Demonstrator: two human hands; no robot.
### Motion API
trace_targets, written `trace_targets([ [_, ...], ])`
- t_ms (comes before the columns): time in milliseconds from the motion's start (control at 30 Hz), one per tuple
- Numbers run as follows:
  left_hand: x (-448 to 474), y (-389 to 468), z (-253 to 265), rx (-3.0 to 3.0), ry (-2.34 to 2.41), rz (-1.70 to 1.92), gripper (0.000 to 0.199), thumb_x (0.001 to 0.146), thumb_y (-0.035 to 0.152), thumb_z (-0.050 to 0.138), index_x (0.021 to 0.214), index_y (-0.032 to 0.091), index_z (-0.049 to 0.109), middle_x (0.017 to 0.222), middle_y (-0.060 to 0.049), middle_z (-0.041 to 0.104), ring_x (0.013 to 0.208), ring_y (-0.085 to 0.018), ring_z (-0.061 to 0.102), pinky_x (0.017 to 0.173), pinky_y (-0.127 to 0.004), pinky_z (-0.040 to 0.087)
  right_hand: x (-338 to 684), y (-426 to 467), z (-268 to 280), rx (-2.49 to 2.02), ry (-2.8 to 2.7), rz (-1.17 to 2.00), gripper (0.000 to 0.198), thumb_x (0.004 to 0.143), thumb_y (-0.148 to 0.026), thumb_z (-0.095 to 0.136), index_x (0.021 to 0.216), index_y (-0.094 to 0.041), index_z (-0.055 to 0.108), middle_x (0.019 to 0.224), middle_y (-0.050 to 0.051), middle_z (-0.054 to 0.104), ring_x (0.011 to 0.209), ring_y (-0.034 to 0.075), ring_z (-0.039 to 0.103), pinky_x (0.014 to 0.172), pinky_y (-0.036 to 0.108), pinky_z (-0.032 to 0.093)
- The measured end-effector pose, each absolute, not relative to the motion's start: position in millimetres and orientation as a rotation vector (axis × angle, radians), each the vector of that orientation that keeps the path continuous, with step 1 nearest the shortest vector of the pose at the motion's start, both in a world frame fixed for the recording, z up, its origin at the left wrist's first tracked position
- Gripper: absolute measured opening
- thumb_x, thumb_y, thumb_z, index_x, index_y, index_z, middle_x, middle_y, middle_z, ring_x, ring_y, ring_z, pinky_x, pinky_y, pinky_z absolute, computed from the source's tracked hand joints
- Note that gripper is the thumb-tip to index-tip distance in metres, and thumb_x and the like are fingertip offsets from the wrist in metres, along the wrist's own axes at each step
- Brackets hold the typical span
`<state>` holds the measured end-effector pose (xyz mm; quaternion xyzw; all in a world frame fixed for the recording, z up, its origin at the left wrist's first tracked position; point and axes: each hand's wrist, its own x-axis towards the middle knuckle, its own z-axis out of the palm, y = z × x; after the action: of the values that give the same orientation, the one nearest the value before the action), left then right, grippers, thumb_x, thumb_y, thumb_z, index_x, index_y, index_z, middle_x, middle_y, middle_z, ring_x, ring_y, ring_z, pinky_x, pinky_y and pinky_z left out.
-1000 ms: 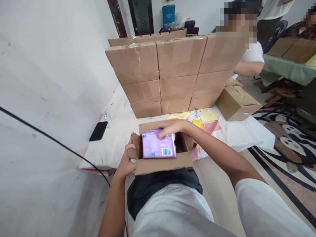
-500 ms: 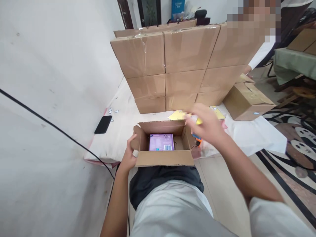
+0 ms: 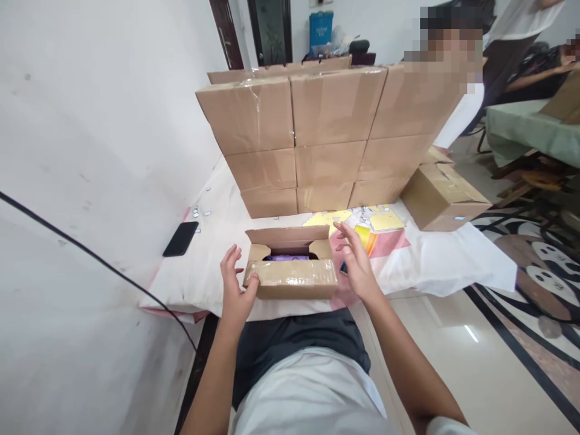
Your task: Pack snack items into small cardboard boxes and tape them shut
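In front of me a small cardboard box [image 3: 296, 291] sits at the table's near edge. Its near flap and both end flaps are folded inward, while the far flap stands up. Through the gap between them a strip of a purple package [image 3: 286, 258] shows; the rest of it is covered. My left hand [image 3: 238, 287] is at the box's left end, fingers spread, with the thumb at the near flap's corner. Off the right end, my right hand [image 3: 356, 260] is open with its fingers apart, holding nothing. Beside it lies a yellow and orange item [image 3: 366, 238], partly hidden by the hand.
A wall of stacked cardboard boxes [image 3: 330, 115] rises behind the small box. Another carton [image 3: 446, 193] stands at the right. A black phone [image 3: 181, 238] lies on the left of the cloth-covered table [image 3: 217, 229]. A person [image 3: 462, 115] is behind the stack.
The near flap and the end flaps have folded in over the purple package. My right hand has come down beside the box's right end, and my left hand's fingers have spread.
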<state>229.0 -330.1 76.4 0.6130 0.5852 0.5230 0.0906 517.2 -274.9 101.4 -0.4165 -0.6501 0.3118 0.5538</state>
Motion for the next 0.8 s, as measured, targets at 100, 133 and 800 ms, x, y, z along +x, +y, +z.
trace_targets([
  [100, 232, -328, 89, 2.137, 1.755, 1.452, 0.057, 0.093, 0.015, 0.052, 0.148, 0.028, 0.047, 0.155, -0.012, 0.052, 0.142, -0.028, 0.049, 0.112, -0.048, 0.042, 513, -270, 103, -0.987, -1.717, 0.7, 0.054, 0.106, -0.048, 0.04, 0.156, -0.027, 0.044, 0.126, 0.01, 0.073, 0.127, 0.028, 0.057, 0.115, 0.054, 0.04],
  [133, 233, -328, 92, 2.248, 1.75, 1.373, 0.051, 0.094, 0.014, 0.049, 0.143, 0.029, 0.053, 0.145, -0.009, 0.062, 0.135, -0.027, 0.057, 0.114, -0.049, 0.039, 512, -272, 101, -0.97, -1.77, 0.686, 0.051, 0.107, -0.046, 0.04, 0.153, -0.026, 0.047, 0.114, 0.009, 0.076, 0.125, 0.029, 0.057, 0.114, 0.056, 0.039],
  [800, 251, -287, 94, 2.454, 1.804, 1.185, 0.067, 0.082, 0.06, 0.075, 0.137, 0.023, 0.067, 0.138, -0.02, 0.057, 0.133, -0.045, 0.048, 0.118, -0.069, 0.026, 566, -274, 62, -1.271, -1.185, 0.764, 0.035, 0.079, -0.055, 0.069, 0.08, -0.021, 0.06, 0.07, 0.004, 0.066, 0.066, 0.022, 0.062, 0.065, 0.037, 0.054],
])
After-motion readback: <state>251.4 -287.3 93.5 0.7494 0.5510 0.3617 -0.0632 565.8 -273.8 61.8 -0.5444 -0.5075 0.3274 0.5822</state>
